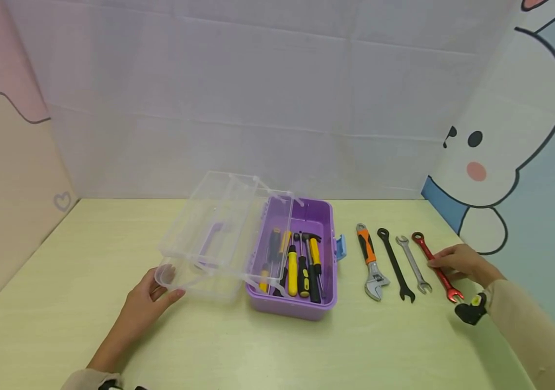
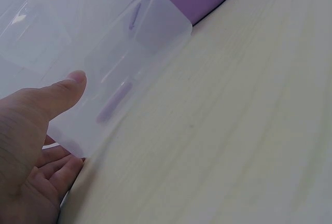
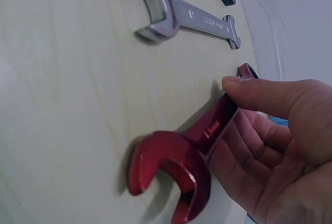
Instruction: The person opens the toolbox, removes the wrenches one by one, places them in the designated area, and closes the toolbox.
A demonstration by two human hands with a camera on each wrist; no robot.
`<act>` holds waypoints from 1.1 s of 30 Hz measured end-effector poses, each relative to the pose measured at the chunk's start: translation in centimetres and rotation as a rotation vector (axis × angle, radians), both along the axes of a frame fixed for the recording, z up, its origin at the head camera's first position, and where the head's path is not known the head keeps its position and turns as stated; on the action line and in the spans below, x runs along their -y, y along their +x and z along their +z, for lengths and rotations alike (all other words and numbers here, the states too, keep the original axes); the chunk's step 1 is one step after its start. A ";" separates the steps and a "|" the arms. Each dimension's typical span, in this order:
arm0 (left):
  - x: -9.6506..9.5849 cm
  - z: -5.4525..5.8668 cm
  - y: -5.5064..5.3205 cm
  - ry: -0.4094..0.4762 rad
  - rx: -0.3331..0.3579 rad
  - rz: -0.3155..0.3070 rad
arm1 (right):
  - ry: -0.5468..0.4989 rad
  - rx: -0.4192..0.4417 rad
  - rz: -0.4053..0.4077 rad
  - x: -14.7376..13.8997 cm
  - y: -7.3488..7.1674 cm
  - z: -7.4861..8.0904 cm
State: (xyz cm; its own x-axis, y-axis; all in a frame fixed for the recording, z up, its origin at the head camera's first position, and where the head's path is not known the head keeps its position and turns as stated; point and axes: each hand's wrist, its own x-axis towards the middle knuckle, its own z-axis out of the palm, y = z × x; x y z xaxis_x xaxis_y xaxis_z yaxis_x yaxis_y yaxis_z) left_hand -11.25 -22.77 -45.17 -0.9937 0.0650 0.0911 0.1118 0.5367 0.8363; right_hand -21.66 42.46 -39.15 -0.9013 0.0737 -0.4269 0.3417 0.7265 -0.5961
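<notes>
At the right, my right hand (image 1: 467, 264) pinches the shaft of a red combination wrench (image 1: 444, 281) between thumb and fingers. The right wrist view shows the red wrench's open end (image 3: 166, 154) facing the camera, close over the table. My left hand (image 1: 142, 304) holds the near left corner of the clear plastic lid (image 1: 221, 238), thumb on one side and fingers at its edge. This lid is swung open to the left of a purple toolbox (image 1: 292, 310). Inside the box lie several screwdrivers (image 1: 292, 271) and a hammer (image 1: 315, 252), some seen through the lid.
Left of the red wrench lie a silver wrench (image 1: 413, 264), a black wrench (image 1: 396, 265) and an adjustable wrench (image 1: 369, 260) with an orange and black handle. A blue latch (image 1: 340, 247) juts from the box's right side. White sheeting (image 1: 258, 108) rises behind the table.
</notes>
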 end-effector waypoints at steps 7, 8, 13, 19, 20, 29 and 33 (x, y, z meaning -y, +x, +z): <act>0.0 0.0 0.0 0.001 0.007 0.008 | 0.028 -0.022 0.025 0.6 0.0 0.4; 0.0 0.0 0.0 0.003 0.008 0.009 | 0.023 -0.020 0.022 0.7 0.1 0.4; -0.1 0.0 -0.1 0.006 0.010 0.011 | 0.029 -0.016 0.015 0.8 0.1 0.4; 0.0 0.0 -0.1 0.005 0.012 0.013 | 0.043 -0.033 0.025 1.0 0.2 0.5; 0.0 0.0 -0.1 0.006 0.013 0.013 | 0.049 -0.037 0.028 1.0 0.2 0.5; 0.0 0.1 0.0 0.012 0.012 0.015 | 0.086 -0.074 0.055 1.2 0.5 0.5; -0.1 0.2 0.0 0.027 0.012 0.015 | 0.086 -0.084 0.071 1.1 0.5 1.0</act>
